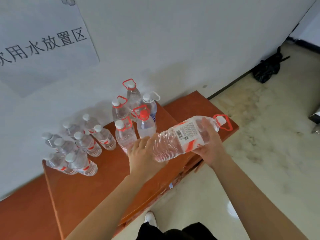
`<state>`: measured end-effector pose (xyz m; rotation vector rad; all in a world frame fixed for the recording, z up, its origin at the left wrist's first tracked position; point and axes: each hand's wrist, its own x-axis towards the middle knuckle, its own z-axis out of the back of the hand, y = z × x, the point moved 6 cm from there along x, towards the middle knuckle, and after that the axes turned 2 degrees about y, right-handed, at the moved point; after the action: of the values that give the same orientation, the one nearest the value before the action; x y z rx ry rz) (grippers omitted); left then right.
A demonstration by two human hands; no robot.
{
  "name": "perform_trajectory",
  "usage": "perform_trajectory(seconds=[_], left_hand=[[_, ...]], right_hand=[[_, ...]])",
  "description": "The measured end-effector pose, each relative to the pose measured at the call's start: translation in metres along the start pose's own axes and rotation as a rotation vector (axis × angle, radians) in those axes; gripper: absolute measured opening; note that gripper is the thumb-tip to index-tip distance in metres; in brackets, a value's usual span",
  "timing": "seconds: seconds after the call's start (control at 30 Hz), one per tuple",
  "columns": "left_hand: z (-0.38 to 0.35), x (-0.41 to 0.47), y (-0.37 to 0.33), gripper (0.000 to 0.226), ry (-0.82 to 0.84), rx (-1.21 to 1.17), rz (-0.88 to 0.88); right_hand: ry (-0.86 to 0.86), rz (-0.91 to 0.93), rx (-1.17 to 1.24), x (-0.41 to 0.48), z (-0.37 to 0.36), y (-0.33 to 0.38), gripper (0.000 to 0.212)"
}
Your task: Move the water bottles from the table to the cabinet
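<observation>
the right grip (pixel 210 144) curls round the large bottle (pixel 174 141) near its neck, and the left grip (pixel 142 155) props its base with straight fingers, sideways over the worktop (pixel 90 187). beyond, standing bottles (pixel 83 146) crowd the wall; if that's the cabinet, most seems done.

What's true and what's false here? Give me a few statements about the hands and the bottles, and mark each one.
1. The large bottle is held sideways. True.
2. The right hand grips it at the labelled part. True.
3. The left hand hangs free of it. False: it touches the bottle's base end.
4. Every standing bottle has a red cap. False: only one red cap shows; the others are white.
5. The small bottles stand left of the handled bottles. True.
</observation>
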<state>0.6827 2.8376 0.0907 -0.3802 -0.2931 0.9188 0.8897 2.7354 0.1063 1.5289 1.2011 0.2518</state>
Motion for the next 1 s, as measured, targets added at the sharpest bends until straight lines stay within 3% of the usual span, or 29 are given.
perform_trajectory(seconds=[0.17, 0.27, 0.33, 0.4, 0.5, 0.67, 0.8, 0.9, 1.0], left_hand=[[-0.055, 0.052, -0.006, 0.109, 0.271, 0.005, 0.019], [-0.061, 0.077, -0.006, 0.091, 0.246, 0.187, -0.030], [-0.047, 0.089, -0.007, 0.075, 0.073, 0.239, -0.013], [-0.034, 0.097, -0.001, 0.080, -0.035, 0.280, 0.067], [-0.034, 0.104, 0.015, 0.096, 0.014, 0.307, 0.203], [-0.040, 0.102, 0.012, 0.094, -0.035, 0.229, 0.261], [-0.044, 0.104, 0.013, 0.099, -0.038, 0.248, 0.297], [-0.045, 0.104, 0.017, 0.106, -0.011, 0.243, 0.292], [-0.039, 0.099, 0.019, 0.100, 0.037, 0.206, 0.293]], right_hand=[[-0.271, 0.008, -0.144, 0.063, 0.030, 0.002, 0.071], [-0.391, 0.090, -0.348, 0.097, 0.027, 0.019, 0.076], [-0.312, 0.121, -0.528, 0.124, 0.009, 0.026, 0.079], [-0.177, 0.178, -0.705, 0.148, -0.012, 0.026, 0.089], [-0.099, 0.204, -0.973, 0.183, -0.023, 0.021, 0.076], [-0.075, 0.312, -1.046, 0.206, -0.024, 0.015, 0.056], [0.134, 0.334, -1.173, 0.209, -0.043, 0.015, 0.044], [0.304, 0.309, -1.297, 0.205, -0.058, 0.003, 0.055], [0.390, 0.275, -1.294, 0.201, -0.053, -0.019, 0.068]])
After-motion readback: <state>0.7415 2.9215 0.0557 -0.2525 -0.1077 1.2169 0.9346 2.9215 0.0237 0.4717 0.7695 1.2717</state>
